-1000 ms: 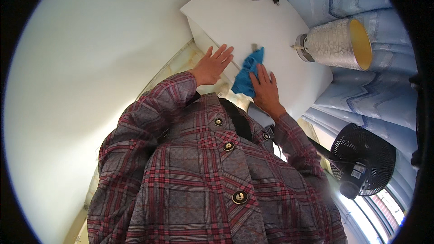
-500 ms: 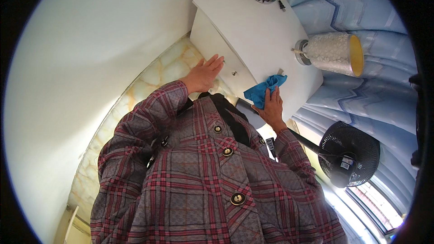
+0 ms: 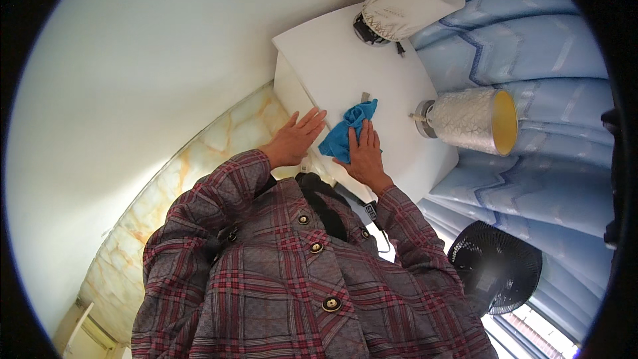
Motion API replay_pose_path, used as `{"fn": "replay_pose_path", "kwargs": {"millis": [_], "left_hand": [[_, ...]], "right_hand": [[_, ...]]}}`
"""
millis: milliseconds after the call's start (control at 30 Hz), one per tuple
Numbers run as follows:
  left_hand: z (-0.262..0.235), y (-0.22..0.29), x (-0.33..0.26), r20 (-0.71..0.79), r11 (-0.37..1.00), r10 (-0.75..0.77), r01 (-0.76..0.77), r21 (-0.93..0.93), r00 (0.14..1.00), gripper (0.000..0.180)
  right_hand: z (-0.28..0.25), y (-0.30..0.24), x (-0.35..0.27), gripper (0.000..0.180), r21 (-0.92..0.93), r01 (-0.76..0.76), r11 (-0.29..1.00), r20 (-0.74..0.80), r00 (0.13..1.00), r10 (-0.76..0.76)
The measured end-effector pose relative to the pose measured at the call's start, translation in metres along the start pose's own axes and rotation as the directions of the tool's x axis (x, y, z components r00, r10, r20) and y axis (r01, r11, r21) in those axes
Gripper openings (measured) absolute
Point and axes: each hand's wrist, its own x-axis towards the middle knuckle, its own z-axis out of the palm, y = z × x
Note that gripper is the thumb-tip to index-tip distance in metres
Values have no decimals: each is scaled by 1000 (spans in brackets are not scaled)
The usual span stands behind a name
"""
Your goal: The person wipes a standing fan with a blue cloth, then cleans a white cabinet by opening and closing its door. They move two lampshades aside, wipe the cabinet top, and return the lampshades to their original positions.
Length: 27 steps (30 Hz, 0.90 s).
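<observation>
A crumpled blue cloth (image 3: 347,129) lies on the white top of a cabinet (image 3: 399,153). My right hand (image 3: 365,156) holds it down, fingers stretched over its near right edge and thumb at its lower edge. A small grey tag (image 3: 365,97) sticks out at the cloth's far end. My left hand (image 3: 291,141) is open and empty, its fingers extended, beside the cabinet's front edge and left of the cloth. Whether its fingertips touch that edge I cannot tell.
On the cabinet top, a silver patterned lamp (image 3: 465,121) lies on its side at the right. Another white lamp (image 3: 405,3) is at the far end with a plug beside it. Blue curtains (image 3: 518,159) hang along the right. A black fan (image 3: 495,269) is at lower right.
My right hand and the cloth have moved left across the cabinet top, away from the silver lamp and closer to my left hand. The view has shifted; my left hand remains open.
</observation>
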Motion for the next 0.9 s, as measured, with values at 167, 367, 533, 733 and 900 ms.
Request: {"fn": "replay_pose_path", "kwargs": {"millis": [167, 367, 533, 733, 900], "left_hand": [[6, 11, 31, 9, 988, -70, 68, 137, 998, 88], [4, 17, 32, 40, 966, -89, 77, 246, 995, 89], [2, 18, 35, 100, 968, -129, 103, 228, 987, 88], [4, 12, 31, 33, 983, -106, 99, 155, 994, 82], [5, 9, 30, 0, 995, -95, 95, 36, 995, 63]], "right_hand": [[8, 60, 44, 98, 27, -392, 920, 50, 919, 390], [0, 112, 120, 92, 31, -416, 909, -45, 908, 417], [-6, 71, 125, 69, 106, 137, 985, -45, 990, -133], [-9, 88, 43, 72, 15, 52, 999, 18, 998, -52], [9, 84, 61, 75, 160, -249, 955, -148, 951, 273]]}}
